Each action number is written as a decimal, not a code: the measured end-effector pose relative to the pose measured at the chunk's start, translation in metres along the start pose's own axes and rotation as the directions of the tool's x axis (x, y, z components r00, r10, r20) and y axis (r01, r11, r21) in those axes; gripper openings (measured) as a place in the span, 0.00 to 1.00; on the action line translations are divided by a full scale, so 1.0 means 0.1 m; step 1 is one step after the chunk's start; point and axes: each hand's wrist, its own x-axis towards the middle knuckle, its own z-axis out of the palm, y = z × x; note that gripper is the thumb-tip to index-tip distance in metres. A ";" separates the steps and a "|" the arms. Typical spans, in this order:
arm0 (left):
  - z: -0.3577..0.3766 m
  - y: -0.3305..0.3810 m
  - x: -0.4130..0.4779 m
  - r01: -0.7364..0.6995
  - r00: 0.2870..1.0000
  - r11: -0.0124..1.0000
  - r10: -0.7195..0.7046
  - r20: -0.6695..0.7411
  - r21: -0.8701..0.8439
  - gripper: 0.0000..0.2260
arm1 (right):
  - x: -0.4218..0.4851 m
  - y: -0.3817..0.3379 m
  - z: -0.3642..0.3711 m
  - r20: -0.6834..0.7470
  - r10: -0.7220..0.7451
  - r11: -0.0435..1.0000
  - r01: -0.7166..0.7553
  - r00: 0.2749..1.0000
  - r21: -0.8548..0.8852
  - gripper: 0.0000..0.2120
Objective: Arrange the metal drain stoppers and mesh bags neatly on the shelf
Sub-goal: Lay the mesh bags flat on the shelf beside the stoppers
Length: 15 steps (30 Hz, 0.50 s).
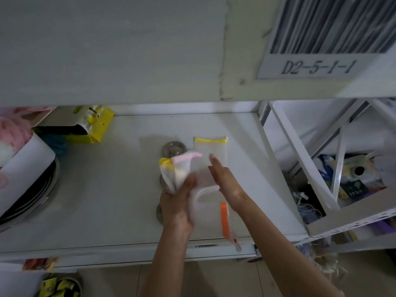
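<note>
My left hand (179,205) grips a bunch of white mesh bags (182,168) with pink and yellow trims, held above the white shelf (107,189). My right hand (222,181) is flat with fingers extended, resting against the bunch from the right. One mesh bag with a yellow top edge (211,147) lies flat on the shelf behind the hands. An orange-trimmed mesh bag (224,219) hangs below the bunch over the shelf's front edge. A round metal drain stopper (174,148) lies on the shelf behind the bunch. Two more stoppers (159,213) peek out beside my left hand, mostly hidden.
Stacked metal pans with a white sheet (27,179) sit at the shelf's left. A yellow package (94,125) lies at the back left, beside pink fluffy items (12,129). A neighbouring rack (342,189) on the right holds cluttered goods. A label reading D2-5-1-1 (315,66) is overhead.
</note>
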 end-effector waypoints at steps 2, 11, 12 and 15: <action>0.06 -0.05 -0.01 0.007 1.000 0.996 -0.007 -0.002 0.087 0.15 | -0.07 -0.02 -0.03 0.005 -0.110 0.987 0.109 0.994 0.122 0.13; 0.18 -0.34 0.01 0.117 0.992 0.993 -0.118 0.050 0.021 0.13 | 0.32 0.23 -0.72 -0.398 -0.289 0.953 0.303 0.871 -0.031 0.09; 0.16 -0.37 0.01 0.133 0.989 0.991 -0.133 0.059 0.013 0.13 | 0.42 0.27 -0.84 -0.406 -0.273 0.959 0.279 0.872 -0.044 0.10; 0.12 -0.43 -0.02 0.144 0.987 0.989 -0.146 0.068 0.030 0.12 | 0.74 0.45 -1.16 -0.437 -0.202 0.974 0.134 0.877 -0.182 0.11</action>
